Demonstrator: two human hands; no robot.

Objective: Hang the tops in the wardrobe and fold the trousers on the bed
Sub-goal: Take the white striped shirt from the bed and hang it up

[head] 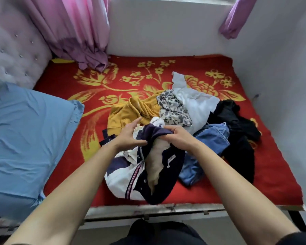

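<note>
Red floral bed (281, 183), pink curtains (72, 29)

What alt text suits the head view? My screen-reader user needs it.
Both hands, left hand and right hand, grip a navy-and-white buttoned top at the near edge of a red floral bed, beside a heap of yellow, patterned, white, denim and black clothes.

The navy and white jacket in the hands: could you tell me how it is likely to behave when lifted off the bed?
The navy and white jacket will probably flop and hang, since it already bunches between the left hand and right hand. It likely lifts clear easily, lying nearest the bed's front edge, though its far side touches the mustard top.
</note>
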